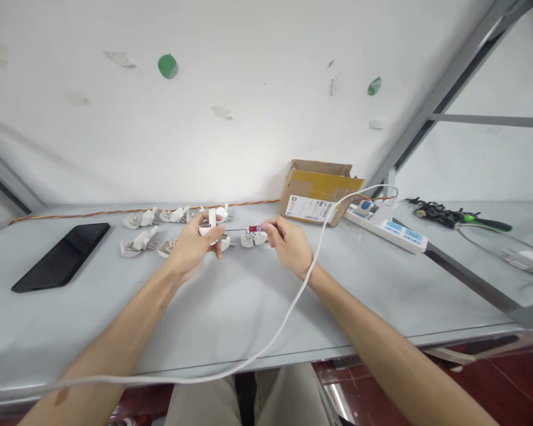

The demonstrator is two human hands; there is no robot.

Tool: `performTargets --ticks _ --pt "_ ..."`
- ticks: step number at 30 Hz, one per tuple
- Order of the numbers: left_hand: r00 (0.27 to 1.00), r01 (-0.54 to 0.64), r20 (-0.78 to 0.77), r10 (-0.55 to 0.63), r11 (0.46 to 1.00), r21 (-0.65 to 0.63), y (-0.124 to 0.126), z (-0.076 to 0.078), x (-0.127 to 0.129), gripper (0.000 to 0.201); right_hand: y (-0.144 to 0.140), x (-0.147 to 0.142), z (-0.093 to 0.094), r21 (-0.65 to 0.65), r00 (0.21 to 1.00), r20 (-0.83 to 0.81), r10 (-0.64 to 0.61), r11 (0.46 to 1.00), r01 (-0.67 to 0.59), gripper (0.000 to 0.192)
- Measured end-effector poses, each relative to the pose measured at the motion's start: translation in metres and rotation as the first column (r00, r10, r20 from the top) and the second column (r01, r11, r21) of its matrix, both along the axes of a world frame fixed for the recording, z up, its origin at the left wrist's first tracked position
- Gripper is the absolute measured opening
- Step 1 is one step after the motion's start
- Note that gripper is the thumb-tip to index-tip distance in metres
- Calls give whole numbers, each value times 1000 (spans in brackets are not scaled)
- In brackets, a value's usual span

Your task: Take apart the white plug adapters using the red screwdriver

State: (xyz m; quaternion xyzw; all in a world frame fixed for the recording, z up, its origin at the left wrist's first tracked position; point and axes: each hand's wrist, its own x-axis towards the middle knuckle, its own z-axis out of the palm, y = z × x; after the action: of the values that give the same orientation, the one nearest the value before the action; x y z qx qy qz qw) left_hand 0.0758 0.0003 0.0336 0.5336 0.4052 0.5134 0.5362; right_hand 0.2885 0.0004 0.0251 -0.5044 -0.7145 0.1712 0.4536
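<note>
My left hand (pixel 190 242) is closed around a white plug (pixel 212 218), raised a little over the table. Pinched in my right hand (pixel 292 246) is a small screwdriver (pixel 254 228) with a red handle. Its thin shaft points left and reaches the plug; fingers hide exactly where the tip meets it. Behind and beside my left hand, several white plugs lie in two rows, among them one at the front left (pixel 138 243) and another (pixel 253 238) below the screwdriver.
A black phone (pixel 62 257) lies on the grey table (pixel 231 319) at left. An opened cardboard box (pixel 308 188) stands against the wall, beside a white power strip (pixel 388 229). A white cable (pixel 288 313) loops across the foreground. Dark cables and a green-handled tool (pixel 486 222) lie far right.
</note>
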Motion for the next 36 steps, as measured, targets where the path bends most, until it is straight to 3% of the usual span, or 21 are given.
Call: performTargets --ticks 3,9,13,17,22,25,29,33,36 --pt "1000 8 -7 -8 1000 -9 1 -1 -2 33 3 1 -4 40 995 -76 65 997 -62 14" --pt "999 29 23 -29 999 -20 4 -1 -4 33 2 -1 -5 124 992 -67 106 988 -97 11" --pt "999 -2 33 3 1000 -14 3 1 -4 34 -3 -3 -1 38 996 -64 55 998 -53 30" --pt "1000 10 -16 -9 1000 23 2 -1 -1 32 -4 -3 1 -83 998 -12 63 994 -64 32" --pt "998 36 -52 -35 999 9 2 -5 1 31 2 -3 -4 22 988 -70 139 990 -138 13" --pt "998 38 -41 -38 999 8 1 -3 1 31 1 -4 -5 58 985 -91 146 988 -141 14" --pt "1000 11 -26 -10 999 30 0 -1 4 32 -3 -6 -2 -22 993 -84 89 996 -91 28" --pt "998 -9 -56 12 999 38 0 -3 5 32 -2 -4 1 -112 994 87 60 992 -50 38" --pt "997 -4 -83 8 999 42 1 -3 3 32 1 -3 -2 -45 992 48 117 992 -115 23"
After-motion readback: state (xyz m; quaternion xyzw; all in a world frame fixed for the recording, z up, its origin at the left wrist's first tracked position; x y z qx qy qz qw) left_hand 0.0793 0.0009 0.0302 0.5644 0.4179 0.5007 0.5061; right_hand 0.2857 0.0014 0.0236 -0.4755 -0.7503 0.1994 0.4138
